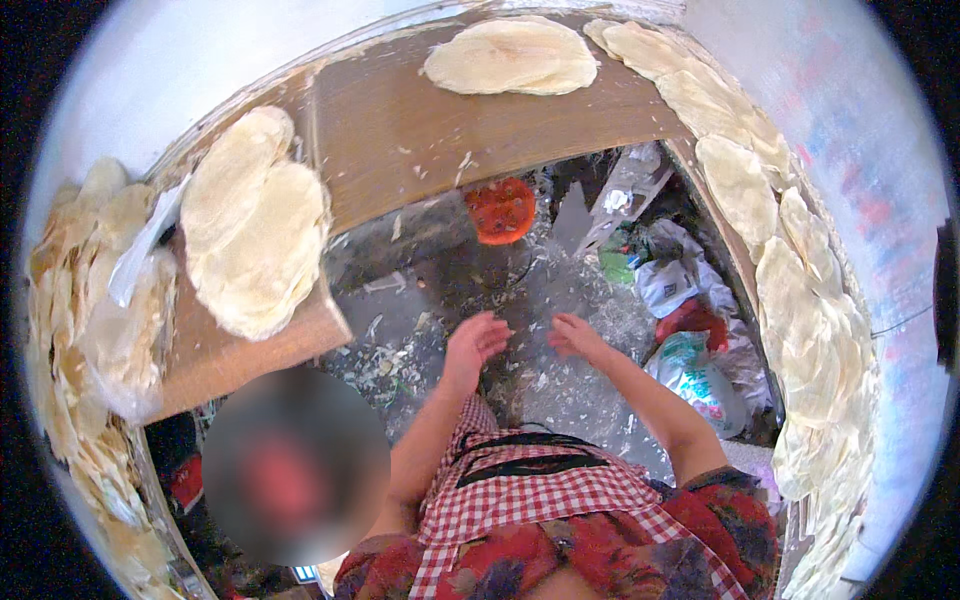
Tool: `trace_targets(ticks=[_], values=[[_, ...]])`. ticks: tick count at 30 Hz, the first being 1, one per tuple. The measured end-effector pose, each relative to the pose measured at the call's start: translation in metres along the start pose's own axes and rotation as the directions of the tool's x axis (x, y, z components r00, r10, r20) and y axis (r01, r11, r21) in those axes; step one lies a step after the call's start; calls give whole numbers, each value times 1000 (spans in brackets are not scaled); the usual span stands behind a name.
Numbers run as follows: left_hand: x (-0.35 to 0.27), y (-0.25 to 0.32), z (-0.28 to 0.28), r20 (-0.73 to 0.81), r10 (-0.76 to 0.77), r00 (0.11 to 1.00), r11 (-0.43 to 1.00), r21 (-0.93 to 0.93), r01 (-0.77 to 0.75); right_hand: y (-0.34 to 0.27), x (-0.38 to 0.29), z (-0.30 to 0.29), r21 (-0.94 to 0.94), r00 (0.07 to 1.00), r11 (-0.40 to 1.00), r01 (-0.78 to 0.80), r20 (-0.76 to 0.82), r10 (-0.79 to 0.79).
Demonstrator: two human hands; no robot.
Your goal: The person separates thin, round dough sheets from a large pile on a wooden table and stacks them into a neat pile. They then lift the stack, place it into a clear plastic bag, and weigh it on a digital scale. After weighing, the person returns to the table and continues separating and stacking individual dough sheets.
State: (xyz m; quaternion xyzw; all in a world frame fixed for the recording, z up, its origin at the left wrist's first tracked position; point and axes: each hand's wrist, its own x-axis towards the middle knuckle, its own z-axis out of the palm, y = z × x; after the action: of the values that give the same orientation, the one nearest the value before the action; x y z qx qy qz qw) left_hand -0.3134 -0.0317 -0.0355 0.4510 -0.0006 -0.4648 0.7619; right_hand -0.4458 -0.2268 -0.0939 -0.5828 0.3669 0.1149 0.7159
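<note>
My left hand is held over the littered floor, empty, with its fingers slightly curled. Facing it across a small gap, my right hand is empty too, fingers loosely bent. Both are in front of my red-and-white checked apron. Beyond them, pale flat rounds that look like thin dried sheets lie on a brown wooden board. Overlapping pale rounds rest on the board's left part, beside a whitish strip.
Many pale rounds line a ledge along the right wall, and more are heaped at the far left. A red perforated stool seat stands below the board. Plastic bags lie at right. A blurred disc hides the lower left.
</note>
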Motion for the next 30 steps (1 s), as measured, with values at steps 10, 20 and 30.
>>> trace_targets(ticks=[10,20,30], values=[[352,135,147,327,-102,940,929,-306,207,-104,80,-91,184,989,973,138,-81,-125],[532,155,218,85,10,996,852,-522,36,-131,117,-199,191,925,935,298,-299,-234],[574,141,238,-111,229,967,889,-382,-254,-249,162,-322,93,941,947,306,-179,-287]])
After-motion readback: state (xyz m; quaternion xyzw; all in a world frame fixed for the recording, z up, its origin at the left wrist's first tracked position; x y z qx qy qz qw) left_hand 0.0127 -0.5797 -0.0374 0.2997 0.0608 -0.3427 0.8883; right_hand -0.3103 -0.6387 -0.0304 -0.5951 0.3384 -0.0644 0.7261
